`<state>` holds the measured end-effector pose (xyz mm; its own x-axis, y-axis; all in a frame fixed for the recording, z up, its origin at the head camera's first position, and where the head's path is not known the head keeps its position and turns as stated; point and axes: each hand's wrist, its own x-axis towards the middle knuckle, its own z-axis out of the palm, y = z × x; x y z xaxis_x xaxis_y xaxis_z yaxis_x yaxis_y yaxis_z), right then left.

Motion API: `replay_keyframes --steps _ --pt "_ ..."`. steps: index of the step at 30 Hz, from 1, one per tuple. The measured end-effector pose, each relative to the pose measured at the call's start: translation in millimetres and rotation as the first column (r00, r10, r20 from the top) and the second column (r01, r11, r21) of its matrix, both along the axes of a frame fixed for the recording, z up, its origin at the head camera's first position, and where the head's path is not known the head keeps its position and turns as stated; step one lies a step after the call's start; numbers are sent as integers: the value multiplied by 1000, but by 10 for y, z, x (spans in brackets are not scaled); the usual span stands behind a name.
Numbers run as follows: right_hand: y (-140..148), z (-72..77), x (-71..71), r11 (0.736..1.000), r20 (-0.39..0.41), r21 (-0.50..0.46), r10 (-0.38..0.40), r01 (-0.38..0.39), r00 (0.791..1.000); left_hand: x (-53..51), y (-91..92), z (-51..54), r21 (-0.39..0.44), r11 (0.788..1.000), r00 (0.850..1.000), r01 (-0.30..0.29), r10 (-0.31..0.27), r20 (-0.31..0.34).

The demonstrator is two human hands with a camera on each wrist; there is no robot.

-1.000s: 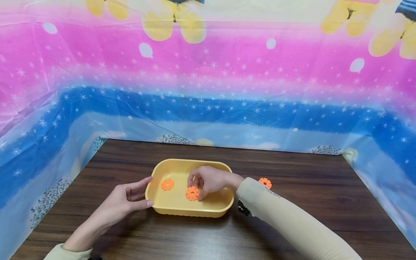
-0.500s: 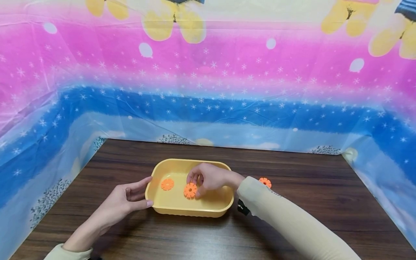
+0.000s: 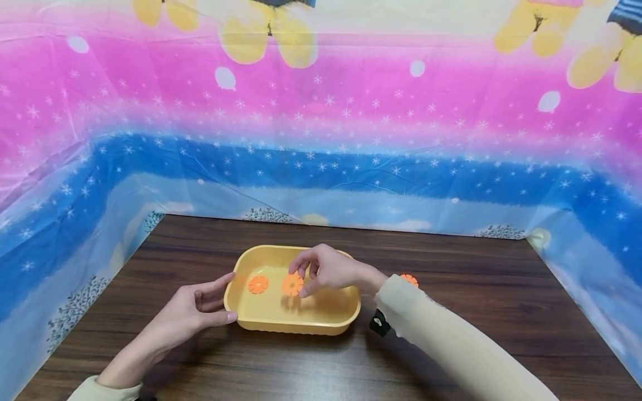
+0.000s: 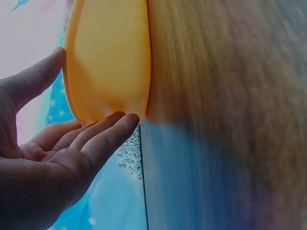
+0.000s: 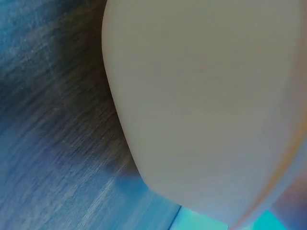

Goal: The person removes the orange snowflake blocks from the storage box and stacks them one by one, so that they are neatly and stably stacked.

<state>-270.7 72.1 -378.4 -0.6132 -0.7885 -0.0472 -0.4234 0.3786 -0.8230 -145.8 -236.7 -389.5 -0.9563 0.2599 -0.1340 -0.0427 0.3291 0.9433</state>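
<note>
A shallow yellow plastic basin [image 3: 321, 323] stands on the wooden table. At its left end, my left hand [image 3: 188, 309] touches the rim and wall with the thumb and fingertips spread apart; the left wrist view shows the fingertips against the outer wall. Over the basin, my right hand [image 3: 333, 270] pinches an orange notched disc [image 3: 292, 285] with a centre hole, held above the floor. Another orange notched disc [image 3: 258, 285] lies flat inside, to the left. The right wrist view shows the basin's pale outer wall [image 5: 201, 96], not the fingers.
Right of the basin, a third orange disc [image 3: 409, 279] lies on the dark wooden table [image 3: 476, 289], partly hidden by the right sleeve. A patterned pink and blue cloth [image 3: 321, 139] hangs around the table's back and sides.
My right hand has lifted the pinched orange disc slightly and drawn back a little to the right. The sleeve now covers more of the disc on the table. My left hand stays in place.
</note>
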Motion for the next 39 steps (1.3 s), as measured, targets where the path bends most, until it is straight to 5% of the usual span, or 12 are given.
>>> replay_keyframes --steps 39 --pt "705 154 240 965 -10 -119 -238 235 971 -8 10 -5 -13 1000 999 -21 21 35"
